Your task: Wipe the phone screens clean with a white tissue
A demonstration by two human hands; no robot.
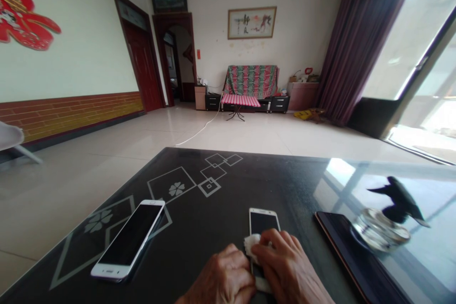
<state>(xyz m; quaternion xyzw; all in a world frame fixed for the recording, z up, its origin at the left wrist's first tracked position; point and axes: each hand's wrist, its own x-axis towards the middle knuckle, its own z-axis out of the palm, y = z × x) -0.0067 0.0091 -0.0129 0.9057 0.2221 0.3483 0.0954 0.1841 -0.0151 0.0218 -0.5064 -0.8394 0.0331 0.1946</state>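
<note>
A white smartphone (pixel 264 217) lies face up on the dark glass-topped table (pixel 192 256), its screen dark. My right hand (pixel 287 261) is closed on a wad of white tissue (pixel 251 244) and presses it against the screen. At the phone's lower left edge, my left hand (pixel 224 278) has its fingers curled and grips the phone. Both hands cover much of the phone's middle and lower part. Another white smartphone (pixel 130 242) rests face up to the left, apart from my hands.
On the right lie a large dark phone or tablet (pixel 342 247) and a clear spray bottle (pixel 383 230) with a black nozzle. Beyond the table stand a small folding table with a striped cloth (pixel 240 100) and a cloth-covered object (pixel 251 80). A white chair (pixel 12 137) is at far left.
</note>
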